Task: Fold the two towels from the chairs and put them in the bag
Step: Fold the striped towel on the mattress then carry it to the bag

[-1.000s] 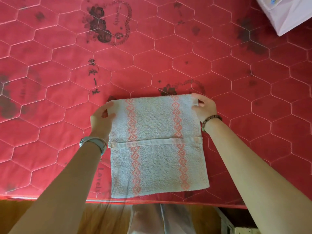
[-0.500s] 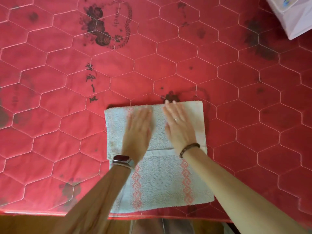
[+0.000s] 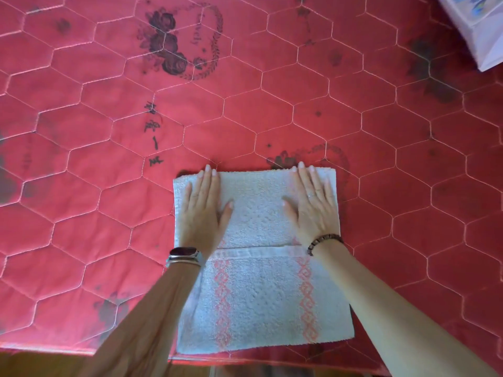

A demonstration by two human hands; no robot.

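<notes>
We note left hand (image 3: 202, 205) and right hand (image 3: 313, 202), flat-fingered, have spread from the towel (image 3: 258, 295) centre to its sides.

The towel (image 3: 261, 281) is laid on the mattress (image 3: 109, 213) at its near edge; the bag (image 3: 479, 28) is set far right behind it.

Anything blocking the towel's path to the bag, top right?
Nothing visible. Left hand and right hand press flat on the towel; only red mattress lies between it and the white bag, partly cropped.
</notes>
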